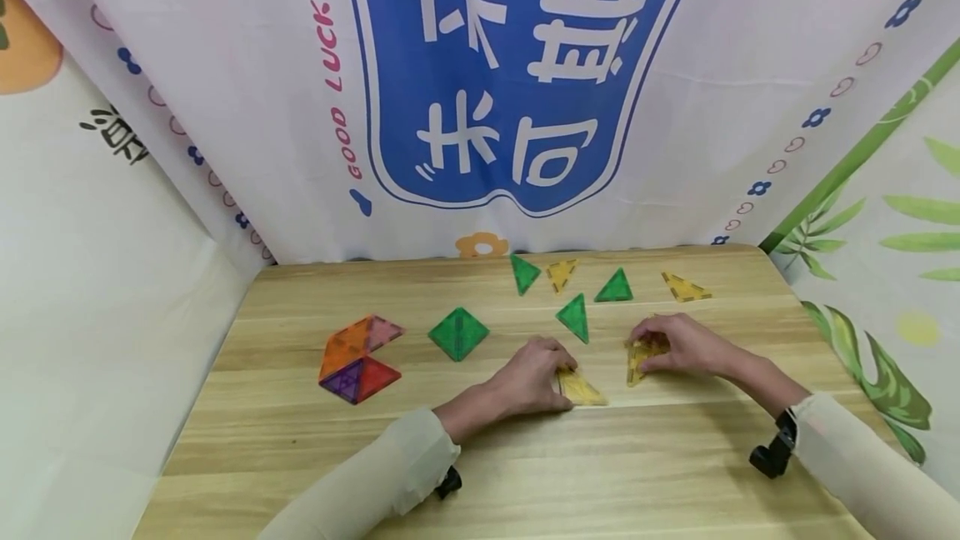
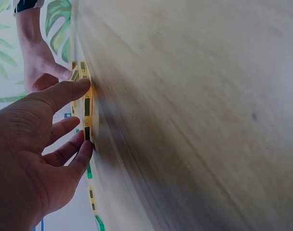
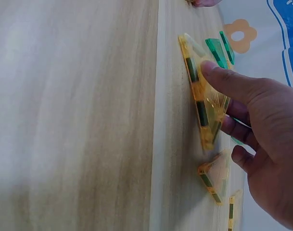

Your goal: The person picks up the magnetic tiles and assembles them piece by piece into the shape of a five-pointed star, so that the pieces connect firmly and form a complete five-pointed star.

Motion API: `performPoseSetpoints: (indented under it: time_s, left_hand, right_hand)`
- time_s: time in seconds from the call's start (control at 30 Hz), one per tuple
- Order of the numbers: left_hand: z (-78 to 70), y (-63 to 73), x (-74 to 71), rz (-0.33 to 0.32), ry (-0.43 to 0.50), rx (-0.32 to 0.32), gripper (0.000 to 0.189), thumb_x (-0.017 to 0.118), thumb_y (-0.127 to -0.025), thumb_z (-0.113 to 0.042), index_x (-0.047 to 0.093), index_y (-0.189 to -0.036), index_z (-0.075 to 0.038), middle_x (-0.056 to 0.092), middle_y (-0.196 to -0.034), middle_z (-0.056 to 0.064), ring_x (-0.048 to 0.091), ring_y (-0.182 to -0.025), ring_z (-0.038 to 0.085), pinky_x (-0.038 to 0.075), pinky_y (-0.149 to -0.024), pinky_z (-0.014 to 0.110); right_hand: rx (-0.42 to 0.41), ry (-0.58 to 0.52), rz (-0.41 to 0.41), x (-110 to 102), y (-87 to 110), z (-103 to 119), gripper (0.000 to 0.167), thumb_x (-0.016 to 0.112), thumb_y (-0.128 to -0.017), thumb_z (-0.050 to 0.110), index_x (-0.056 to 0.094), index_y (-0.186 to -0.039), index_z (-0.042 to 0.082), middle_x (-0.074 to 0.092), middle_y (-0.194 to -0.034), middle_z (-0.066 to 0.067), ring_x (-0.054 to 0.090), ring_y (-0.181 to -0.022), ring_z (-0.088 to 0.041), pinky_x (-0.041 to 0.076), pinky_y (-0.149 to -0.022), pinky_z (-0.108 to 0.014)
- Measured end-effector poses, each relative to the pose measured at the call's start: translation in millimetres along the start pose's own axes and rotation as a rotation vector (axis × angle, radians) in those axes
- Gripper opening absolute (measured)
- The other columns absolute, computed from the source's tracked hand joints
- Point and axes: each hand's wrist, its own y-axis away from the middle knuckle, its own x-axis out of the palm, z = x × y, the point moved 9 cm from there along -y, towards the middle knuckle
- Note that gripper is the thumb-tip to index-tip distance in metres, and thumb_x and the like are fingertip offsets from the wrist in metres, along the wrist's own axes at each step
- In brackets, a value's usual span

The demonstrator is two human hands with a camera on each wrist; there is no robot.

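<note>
My left hand (image 1: 531,375) holds a yellow translucent triangle tile (image 1: 583,390) on the table. In the left wrist view the thumb touches one end of this tile (image 2: 87,108) and the fingers touch the other. Opposite it, my right hand (image 1: 678,346) pinches another yellow triangle tile (image 1: 636,363) between thumb and fingers. That tile (image 3: 198,89) looks tilted in the right wrist view, and a further yellow tile (image 3: 214,178) lies close by it. Behind the hands lie loose green triangles (image 1: 574,317) and two yellow ones, one (image 1: 561,275) near the back edge and one (image 1: 684,287) at the right.
Left of the hands, two green triangles form a square (image 1: 458,334). Farther left lies a joined shape of orange (image 1: 347,348), pink (image 1: 384,332), purple (image 1: 343,382) and red (image 1: 377,377) tiles. A printed curtain (image 1: 300,190) hangs behind the wooden table (image 1: 255,440).
</note>
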Motion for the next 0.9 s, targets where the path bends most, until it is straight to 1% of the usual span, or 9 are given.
performPoseSetpoints:
  time_s: [0.1,0.23,0.4,0.53,0.63,0.7,0.77,0.9]
  left_hand:
    - [-5.3,-0.1,1.6,0.008,0.012,0.035,0.053,0.093,-0.082,-0.034,0.076,-0.127,-0.011,0.072,-0.124,0.000,0.062,-0.117,0.015,0.050,-0.101,0.023]
    - [-11.5,0.7,3.6,0.011,0.025,0.070,0.055,0.093,-0.082,-0.034,0.075,-0.129,-0.011,0.072,-0.125,0.000,0.061,-0.116,0.014,0.049,-0.100,0.021]
    - [-18.6,1.7,6.8,0.019,0.031,0.094,0.057,0.094,-0.082,-0.032,0.074,-0.131,-0.011,0.071,-0.126,0.000,0.060,-0.117,0.014,0.049,-0.100,0.018]
    - [-26.6,2.0,10.1,0.037,0.038,0.120,0.058,0.093,-0.082,-0.031,0.073,-0.132,-0.011,0.070,-0.126,0.000,0.059,-0.118,0.013,0.048,-0.100,0.018]
    - [-32.9,2.0,12.9,0.053,0.052,0.139,0.058,0.093,-0.083,-0.031,0.072,-0.133,-0.010,0.070,-0.127,0.000,0.059,-0.119,0.013,0.047,-0.100,0.018]
    - [-37.3,1.7,14.9,0.061,0.053,0.155,0.059,0.093,-0.083,-0.031,0.072,-0.133,-0.010,0.070,-0.127,0.000,0.059,-0.120,0.013,0.047,-0.101,0.017]
    - [-41.8,1.5,17.3,0.071,0.048,0.170,0.059,0.093,-0.083,-0.032,0.071,-0.134,-0.010,0.070,-0.128,0.000,0.059,-0.121,0.013,0.047,-0.102,0.017]
    - [-51.3,1.1,23.1,0.094,0.036,0.203,0.061,0.093,-0.083,-0.033,0.070,-0.135,-0.010,0.069,-0.129,0.000,0.059,-0.120,0.011,0.046,-0.101,0.016]
  right_hand:
    - [0.015,-0.080,0.021,1.8,6.1,-0.1,0.029,0.086,-0.091,0.021,0.075,-0.116,0.011,0.071,-0.099,0.009,0.064,-0.084,-0.005,0.057,-0.072,-0.026]
    - [-0.001,-0.179,0.036,2.6,15.6,3.5,0.022,0.081,-0.095,0.017,0.074,-0.116,0.012,0.072,-0.101,0.007,0.065,-0.086,-0.005,0.057,-0.073,-0.025]
    - [-0.023,-0.296,0.046,2.5,28.9,8.5,0.021,0.077,-0.098,0.012,0.074,-0.118,0.010,0.073,-0.104,0.000,0.065,-0.084,-0.009,0.056,-0.069,-0.025]
    - [-0.013,-0.403,0.061,5.1,40.9,10.0,0.022,0.074,-0.099,0.008,0.073,-0.121,0.005,0.074,-0.104,-0.007,0.069,-0.084,-0.011,0.059,-0.070,-0.026]
    - [0.029,-0.485,0.067,8.1,49.2,8.3,0.022,0.074,-0.099,0.006,0.072,-0.120,0.002,0.073,-0.100,-0.009,0.069,-0.082,-0.011,0.060,-0.069,-0.026]
    - [0.064,-0.521,0.066,10.6,53.8,6.8,0.021,0.075,-0.098,0.005,0.071,-0.118,-0.001,0.072,-0.096,-0.009,0.068,-0.080,-0.009,0.060,-0.068,-0.026]
    - [0.100,-0.546,0.070,13.9,58.1,6.0,0.022,0.076,-0.097,0.006,0.070,-0.117,-0.002,0.072,-0.093,-0.008,0.067,-0.078,-0.007,0.059,-0.067,-0.025]
    - [0.146,-0.575,0.074,20.9,66.4,7.8,0.024,0.078,-0.096,0.007,0.070,-0.115,-0.004,0.072,-0.091,-0.007,0.067,-0.078,-0.005,0.060,-0.067,-0.025]
